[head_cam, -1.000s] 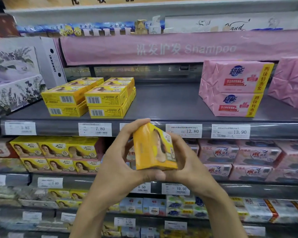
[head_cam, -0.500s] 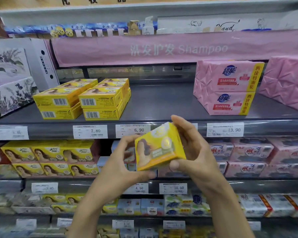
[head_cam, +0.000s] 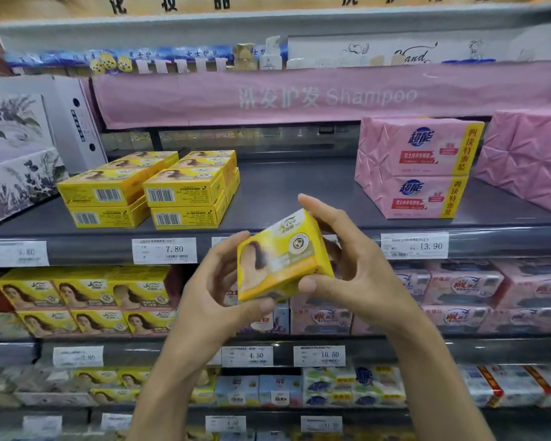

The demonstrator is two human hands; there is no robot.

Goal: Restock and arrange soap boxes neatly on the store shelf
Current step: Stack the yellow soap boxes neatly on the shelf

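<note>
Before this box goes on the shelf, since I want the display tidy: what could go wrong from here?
The yellow soap box is tilted and pinched at its edges by the left hand and right hand, so it might slip. The stacked yellow boxes on the shelf show barcode ends forward; this one could end up facing differently. Sliding it beside them could nudge that stack askew.

Left forearm [head_cam: 169,377] and right forearm [head_cam: 427,361] rise from the lower edge, converging. Left hand [head_cam: 213,291] has its thumb under the tilted soap box [head_cam: 280,259], fingers [head_cam: 233,246] curled at its left side. Right hand [head_cam: 357,265] grips the opposite side: thumb low, fingers arched over the top.
</note>
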